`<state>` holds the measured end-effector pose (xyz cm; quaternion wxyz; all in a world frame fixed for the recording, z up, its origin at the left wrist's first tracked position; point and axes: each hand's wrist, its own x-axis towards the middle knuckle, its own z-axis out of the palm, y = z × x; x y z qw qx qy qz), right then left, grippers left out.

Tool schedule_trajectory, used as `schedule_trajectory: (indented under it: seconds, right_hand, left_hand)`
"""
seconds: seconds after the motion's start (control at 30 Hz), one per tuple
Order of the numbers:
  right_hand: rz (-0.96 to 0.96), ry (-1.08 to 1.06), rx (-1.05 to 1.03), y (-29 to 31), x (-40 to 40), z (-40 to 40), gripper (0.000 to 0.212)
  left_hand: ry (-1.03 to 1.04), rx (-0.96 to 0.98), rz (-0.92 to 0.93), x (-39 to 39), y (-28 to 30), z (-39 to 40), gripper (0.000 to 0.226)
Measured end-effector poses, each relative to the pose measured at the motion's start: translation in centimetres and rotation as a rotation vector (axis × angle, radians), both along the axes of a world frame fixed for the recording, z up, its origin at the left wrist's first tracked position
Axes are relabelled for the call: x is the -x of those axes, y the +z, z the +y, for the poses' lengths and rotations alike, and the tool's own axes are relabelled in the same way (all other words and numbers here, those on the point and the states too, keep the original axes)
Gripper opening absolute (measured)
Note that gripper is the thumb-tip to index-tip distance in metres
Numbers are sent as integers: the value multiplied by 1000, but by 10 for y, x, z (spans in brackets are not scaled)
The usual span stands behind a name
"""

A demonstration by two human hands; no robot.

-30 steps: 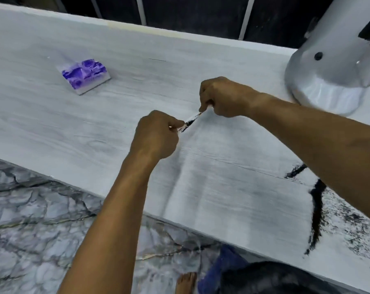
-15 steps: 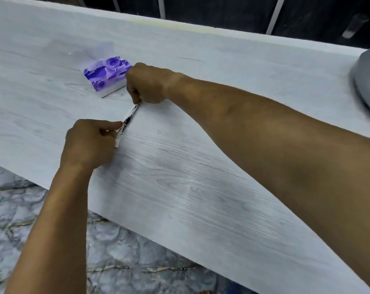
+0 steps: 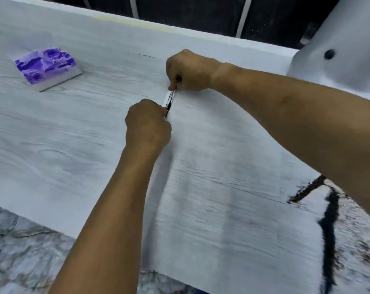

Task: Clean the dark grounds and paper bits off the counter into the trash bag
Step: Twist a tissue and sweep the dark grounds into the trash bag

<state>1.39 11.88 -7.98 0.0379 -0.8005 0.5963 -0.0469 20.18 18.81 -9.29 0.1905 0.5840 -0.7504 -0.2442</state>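
At about ten o'clock on the pale wood-grain tabletop [image 3: 78, 132] lay a small white pack with a purple printed top [image 3: 47, 66], well apart from both hands. Near the centre, the left hand [image 3: 147, 126] was curled into a fist, its fingers pinched together on the near end of a narrow white strip of paper [image 3: 169, 100] streaked with dark grounds. Just beyond it, toward one o'clock, the right hand [image 3: 189, 71] had its fingers clamped on the far end of the same strip, so the paper stretched between the two hands, low over the tabletop. Whether it touched the surface could not be told. At about four o'clock, partly under the right forearm, lines and a scatter of dark grounds [image 3: 328, 225] lay on the tabletop. At two o'clock stood a large white rounded object [image 3: 345, 49], cut off by the frame.
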Motion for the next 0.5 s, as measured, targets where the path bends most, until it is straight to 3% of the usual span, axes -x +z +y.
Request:
schedule_trajectory:
  seconds: [0.2, 0.5]
  right_hand:
    - [17, -159, 23, 5, 74, 21, 26]
    - [-73, -361, 42, -2, 123, 73, 23]
  left_hand:
    - [-81, -17, -33, 76, -4, -18, 25]
    - [-234, 41, -59, 118, -5, 7, 27]
